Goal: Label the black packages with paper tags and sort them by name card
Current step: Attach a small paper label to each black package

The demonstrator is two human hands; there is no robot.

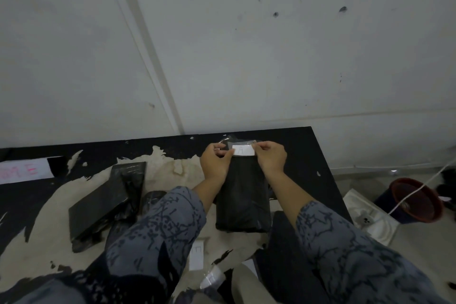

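A black package (pixel 243 197) lies lengthwise on the worn black table (pixel 308 155) in front of me. At its far end sits a white paper tag (pixel 243 150) marked with a letter like "A", under a strip of clear tape. My left hand (pixel 215 161) pinches the tag's left end and the tape there. My right hand (pixel 271 155) pinches the tag's right end. Another black package (pixel 106 201) lies to the left. A third dark package (pixel 278 249) sits under my right forearm.
A white name card with pink lettering (pixel 24 171) lies at the table's far left. A second paper tag (pixel 196 256) and a clear tape piece (pixel 212 277) lie near me. On the floor to the right are a red bucket (pixel 417 201), a white cord and a white tray (pixel 370 219).
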